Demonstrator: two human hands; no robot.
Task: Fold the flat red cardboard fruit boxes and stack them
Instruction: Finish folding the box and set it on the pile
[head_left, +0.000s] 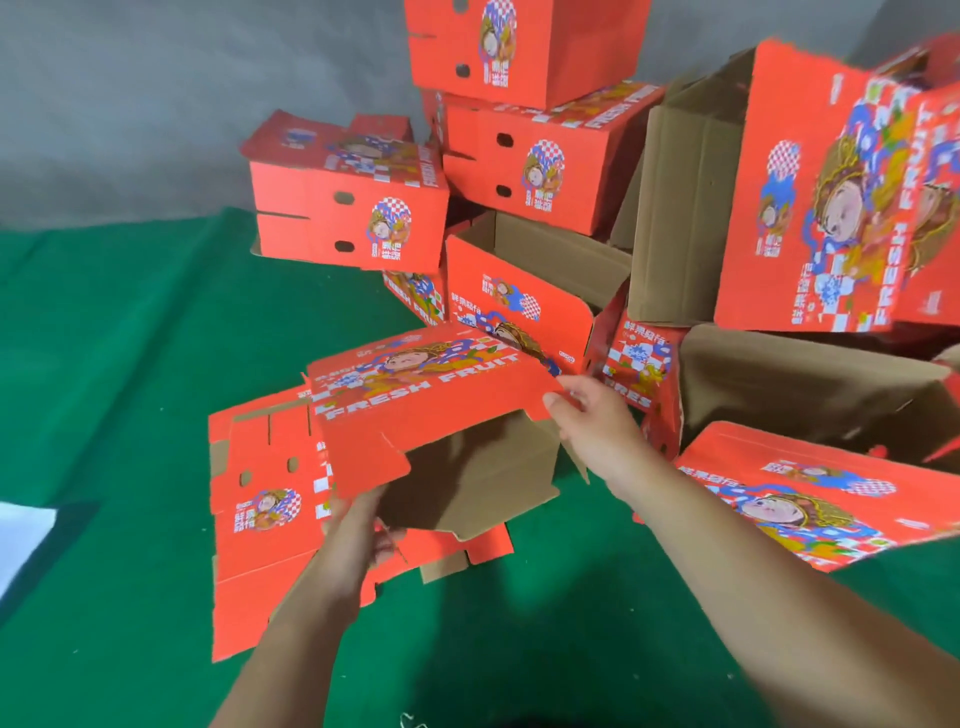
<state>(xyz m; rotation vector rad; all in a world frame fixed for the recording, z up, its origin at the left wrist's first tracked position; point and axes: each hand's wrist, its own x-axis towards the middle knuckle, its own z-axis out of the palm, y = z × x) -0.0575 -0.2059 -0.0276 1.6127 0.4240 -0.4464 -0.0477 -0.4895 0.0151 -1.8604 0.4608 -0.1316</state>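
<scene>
fingers of the left hand (358, 525) pinch the lower flap of a half-folded red box (436, 415); the right hand (587, 415) grips its upper right corner. it hangs above flat boxes (260, 519) on the green surface (104, 389), folded boxes (348, 208) piled behind.

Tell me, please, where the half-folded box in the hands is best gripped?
Probably by its two end edges, one from each side: the half-folded box is open underneath, as the left hand and right hand do now.
</scene>
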